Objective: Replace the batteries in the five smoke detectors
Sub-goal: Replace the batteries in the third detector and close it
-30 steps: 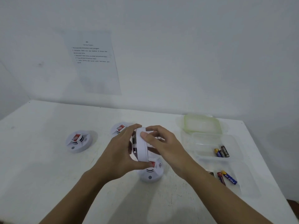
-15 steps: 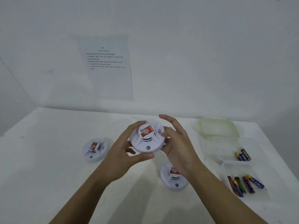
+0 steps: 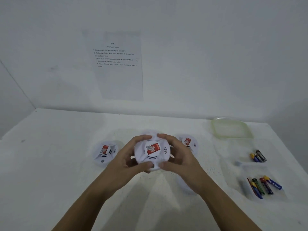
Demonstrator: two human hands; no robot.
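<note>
1. Since the earlier frames the held smoke detector [image 3: 152, 151] has turned from edge-on to face up. Both hands have closed in on its rim, above the counter [image 3: 58, 155].
2. Left hand [image 3: 125, 158] and right hand [image 3: 180, 157] each curl round that rim, fingers at the far edge and thumbs at the near edge by its small button.
3. The step looks like closing or testing this unit. Grip evenly, twist the halves against each other until they lock, then press the button with one thumb. Set it down apart from untouched units.
4. On the wall sheet [image 3: 120, 64] the print is too small to read.
5. The clear tubs [image 3: 233, 157] at the right barely show against the white.
6. The held unit's underside faces down, so its battery bay is unseen.
7. One detector [image 3: 184, 186] lies mostly under the right wrist, and another [image 3: 150, 132] peeks out behind the fingers. The left detector [image 3: 105, 152] and right detector [image 3: 189, 142] sit in plain view.
8. For the far batteries [image 3: 258, 156] and near batteries [image 3: 264, 185], I cannot tell which are fresh.
</note>
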